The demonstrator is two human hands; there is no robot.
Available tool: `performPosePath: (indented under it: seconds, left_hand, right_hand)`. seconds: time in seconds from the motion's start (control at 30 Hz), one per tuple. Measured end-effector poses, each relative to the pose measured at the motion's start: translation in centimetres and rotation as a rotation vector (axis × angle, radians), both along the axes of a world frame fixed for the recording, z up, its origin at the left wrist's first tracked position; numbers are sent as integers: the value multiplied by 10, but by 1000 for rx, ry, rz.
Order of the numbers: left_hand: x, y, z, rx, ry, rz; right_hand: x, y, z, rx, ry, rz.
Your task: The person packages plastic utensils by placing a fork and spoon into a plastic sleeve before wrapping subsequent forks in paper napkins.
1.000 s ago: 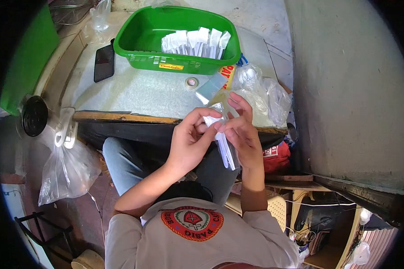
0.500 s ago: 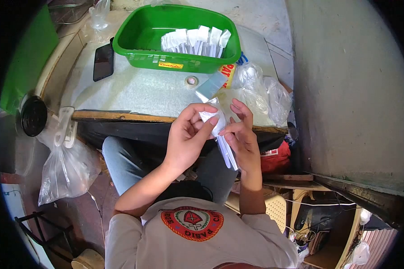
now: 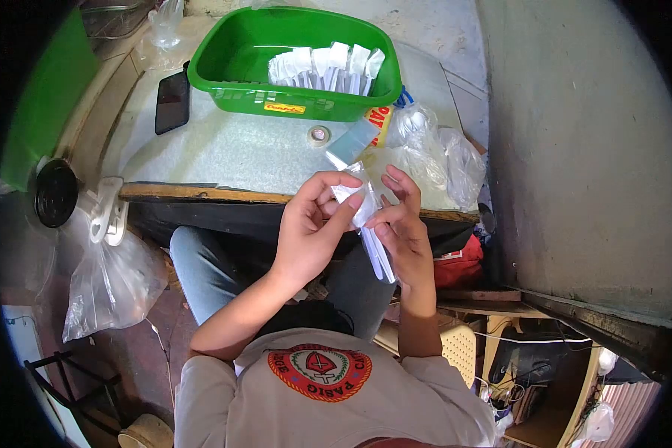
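Over the near edge of the table, both hands grip a clear plastic packet of white plastic cutlery [image 3: 377, 257]. Its long white handles point down toward my lap, and something white, like folded tissue, fills the upper end. My left hand [image 3: 308, 228] pinches that upper end between thumb and fingers. Around the packet's middle, the thumb and a finger of my right hand [image 3: 406, 235] press on it, with the other fingers raised. Just beyond my fingertips lies a stack of flat clear plastic sleeves [image 3: 351, 145]. The left fingers partly cover the packet's top.
A green basin [image 3: 224, 75] holds several similar white packets [image 3: 325, 67]. A roll of tape [image 3: 318, 135], a black phone [image 3: 172, 103] and clear plastic bags [image 3: 418, 138] lie on the table [image 3: 224, 149]. A clear bag [image 3: 112, 284] hangs at left; a grey wall [image 3: 575, 149] stands at right.
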State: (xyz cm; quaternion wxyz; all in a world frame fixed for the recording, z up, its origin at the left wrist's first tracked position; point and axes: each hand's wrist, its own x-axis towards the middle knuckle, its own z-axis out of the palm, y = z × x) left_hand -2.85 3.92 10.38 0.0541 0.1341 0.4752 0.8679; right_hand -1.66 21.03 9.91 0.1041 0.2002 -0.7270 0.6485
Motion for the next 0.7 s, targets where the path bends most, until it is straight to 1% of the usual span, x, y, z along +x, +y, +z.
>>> performPosePath:
  seconds: [0.03,0.1,0.2,0.33,0.4,0.63,0.7]
  left_hand:
    - [0,1,1,0,0,0]
    - [1,3,5,83,9,12]
    - [-1,4,4,41,78,32]
    - [-3,4,2,13,100,33]
    - [-4,5,0,0,76,48]
    - [-7,9,-7,54,70,141]
    - [-8,9,-8,36,73,159]
  right_hand:
    - [0,0,1,0,0,0]
    - [1,0,2,2,-16,2]
    - [2,-1,3,-2,-23,-7]
    - [4,-1,3,21,2,-21]
    - [7,-2,6,87,38,-64]
    - [17,-7,6,168,66,-205]
    - [18,-10,8,244,103,-276]
